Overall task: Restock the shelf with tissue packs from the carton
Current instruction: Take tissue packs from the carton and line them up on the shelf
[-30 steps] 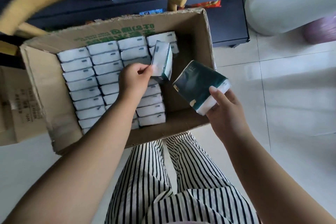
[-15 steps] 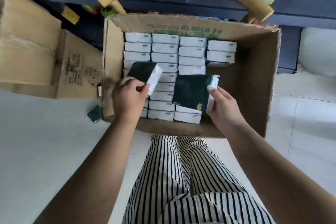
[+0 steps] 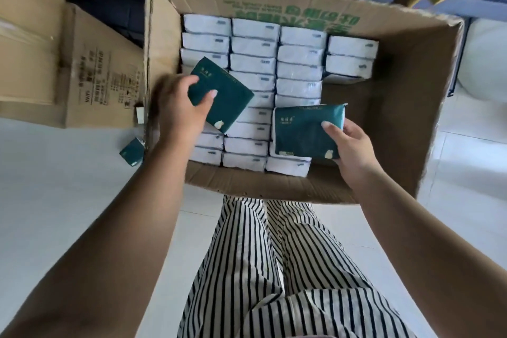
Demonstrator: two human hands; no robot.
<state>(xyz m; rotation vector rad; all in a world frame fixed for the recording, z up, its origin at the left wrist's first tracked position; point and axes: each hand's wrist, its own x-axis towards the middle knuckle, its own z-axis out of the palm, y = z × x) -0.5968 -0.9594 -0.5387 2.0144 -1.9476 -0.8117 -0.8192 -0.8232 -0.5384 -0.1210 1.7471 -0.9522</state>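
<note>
Left hand grips dark green tissue pack above carton, near its left wall. Right hand pinches second green pack over carton's near edge. Remaining packs stand on edge in rows (right side bare). Stray pack on floor by carton's left corner.

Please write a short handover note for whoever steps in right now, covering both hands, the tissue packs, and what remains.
Left hand grips one green tissue pack above the carton's left rows.
Right hand grips a second green pack over the near-right rows.
The carton is open and mostly full of packs standing on edge; its right side is bare. One pack on the floor lies left of the carton.
Done: two packs picked.
Left: carry them to the shelf, then keep unloading.
</note>
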